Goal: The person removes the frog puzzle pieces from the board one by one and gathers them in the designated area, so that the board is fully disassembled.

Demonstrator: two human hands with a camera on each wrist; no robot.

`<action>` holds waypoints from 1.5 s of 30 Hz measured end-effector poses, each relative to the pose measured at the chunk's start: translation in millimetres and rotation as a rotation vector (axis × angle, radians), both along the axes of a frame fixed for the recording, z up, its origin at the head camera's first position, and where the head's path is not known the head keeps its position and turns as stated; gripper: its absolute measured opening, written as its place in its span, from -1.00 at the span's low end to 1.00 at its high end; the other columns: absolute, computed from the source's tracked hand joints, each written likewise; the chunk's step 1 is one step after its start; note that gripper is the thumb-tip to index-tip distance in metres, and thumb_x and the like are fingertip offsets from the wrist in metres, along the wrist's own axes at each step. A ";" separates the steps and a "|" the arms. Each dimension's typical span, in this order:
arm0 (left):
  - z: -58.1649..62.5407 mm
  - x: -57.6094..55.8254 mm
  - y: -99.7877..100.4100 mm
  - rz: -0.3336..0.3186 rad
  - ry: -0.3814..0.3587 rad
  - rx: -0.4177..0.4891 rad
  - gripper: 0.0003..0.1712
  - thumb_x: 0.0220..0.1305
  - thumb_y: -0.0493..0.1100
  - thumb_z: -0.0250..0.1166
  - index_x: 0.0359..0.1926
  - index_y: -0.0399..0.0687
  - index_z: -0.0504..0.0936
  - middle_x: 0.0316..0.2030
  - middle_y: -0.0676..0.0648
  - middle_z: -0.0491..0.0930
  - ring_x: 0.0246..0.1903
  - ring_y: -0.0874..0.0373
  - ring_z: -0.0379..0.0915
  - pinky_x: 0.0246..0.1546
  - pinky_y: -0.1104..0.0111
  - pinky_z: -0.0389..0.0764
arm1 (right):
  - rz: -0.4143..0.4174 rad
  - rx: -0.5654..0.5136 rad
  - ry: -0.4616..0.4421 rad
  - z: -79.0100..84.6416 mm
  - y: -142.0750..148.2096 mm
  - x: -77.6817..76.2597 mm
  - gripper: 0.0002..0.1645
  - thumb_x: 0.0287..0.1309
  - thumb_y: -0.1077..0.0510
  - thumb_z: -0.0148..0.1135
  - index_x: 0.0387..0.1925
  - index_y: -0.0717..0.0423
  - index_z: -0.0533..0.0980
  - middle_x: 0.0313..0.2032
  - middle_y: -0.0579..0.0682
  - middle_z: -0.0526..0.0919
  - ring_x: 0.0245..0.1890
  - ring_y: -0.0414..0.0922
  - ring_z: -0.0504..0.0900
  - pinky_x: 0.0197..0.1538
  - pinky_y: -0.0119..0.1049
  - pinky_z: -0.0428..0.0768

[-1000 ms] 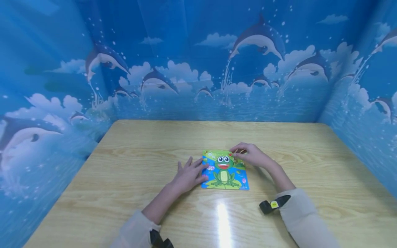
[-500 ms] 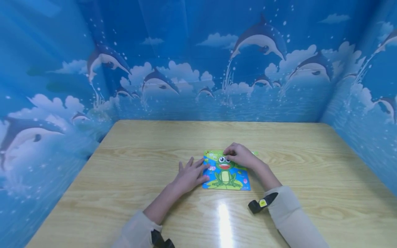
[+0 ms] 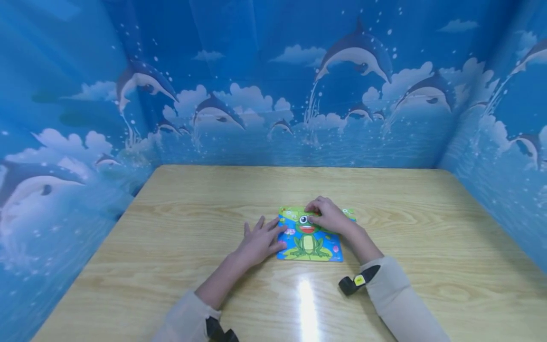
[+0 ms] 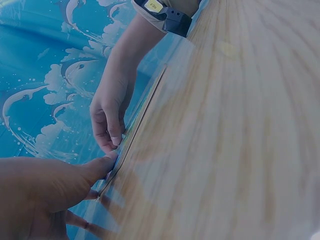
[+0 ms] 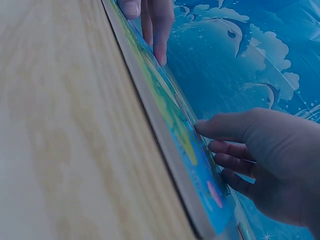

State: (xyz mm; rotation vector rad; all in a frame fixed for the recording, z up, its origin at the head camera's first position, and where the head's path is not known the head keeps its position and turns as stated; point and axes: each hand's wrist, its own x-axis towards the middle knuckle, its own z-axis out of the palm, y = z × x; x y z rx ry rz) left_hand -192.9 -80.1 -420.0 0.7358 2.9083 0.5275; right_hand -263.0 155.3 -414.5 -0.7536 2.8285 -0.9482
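A square frog picture board, apparently a puzzle, lies flat on the table. My left hand rests at its left edge with fingers spread, the tips on the picture. Over the board's upper right part is my right hand, its fingers bent and their tips down by the frog's eyes, one eye partly covered. In the right wrist view its thumb touches the board's surface. Whether anything sits between those fingertips is hidden. A green patch with white marks shows beyond the right hand, partly covered; whether it is separate cannot be told.
The wood-grain table extends around the board on all sides. A blue dolphin-print curtain stands behind it and along both sides. Dark wrist cameras sit on both sleeves. A bright light reflection lies on the near tabletop.
My right hand has moved left, from the board's upper right corner to the frog's eyes, uncovering the green patch at the right. The left hand has stayed at the left edge.
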 end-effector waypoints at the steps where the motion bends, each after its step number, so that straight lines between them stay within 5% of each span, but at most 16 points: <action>1: 0.1 0.4 -0.3 0.001 -0.002 0.002 -0.38 0.27 0.22 0.04 0.30 0.15 0.31 0.35 -0.08 0.06 0.28 -0.33 -0.17 0.08 -0.35 -0.23 | 0.001 -0.005 -0.007 0.1 0.3 0.3 -0.75 0.10 0.20 0.25 -0.16 0.21 0.54 -0.26 0.00 0.44 -0.24 -0.04 0.37 -0.17 -0.16 0.42; 13: -1.6 0.4 -2.5 -0.011 0.006 0.004 -0.38 0.27 0.18 0.06 0.30 0.10 0.31 0.35 -0.12 0.07 0.26 -0.37 -0.16 0.06 -0.37 -0.20 | 0.009 -0.049 -0.017 -8.6 0.2 -2.0 -0.71 0.06 0.17 0.25 -0.16 0.21 0.50 -0.25 0.01 0.41 -0.19 -0.03 0.34 -0.11 -0.15 0.39; 39: 1.7 0.5 -0.4 -0.002 -0.006 -0.002 -0.39 0.27 0.19 0.06 0.29 0.14 0.32 0.35 -0.10 0.06 0.28 -0.34 -0.18 0.06 -0.36 -0.22 | 0.002 -0.133 -0.089 2.2 5.6 -3.7 -0.66 0.10 0.35 0.12 -0.04 0.19 0.55 -0.22 0.03 0.43 -0.20 -0.03 0.45 -0.11 -0.12 0.50; 45: -0.2 -0.5 0.3 0.001 -0.006 -0.003 -0.39 0.27 0.19 0.06 0.29 0.15 0.31 0.35 -0.09 0.06 0.28 -0.33 -0.18 0.07 -0.36 -0.22 | 0.068 -0.112 -0.087 6.5 8.5 -2.9 -0.60 0.07 0.41 0.14 0.00 0.21 0.52 -0.22 0.06 0.40 -0.25 -0.05 0.42 -0.16 -0.19 0.50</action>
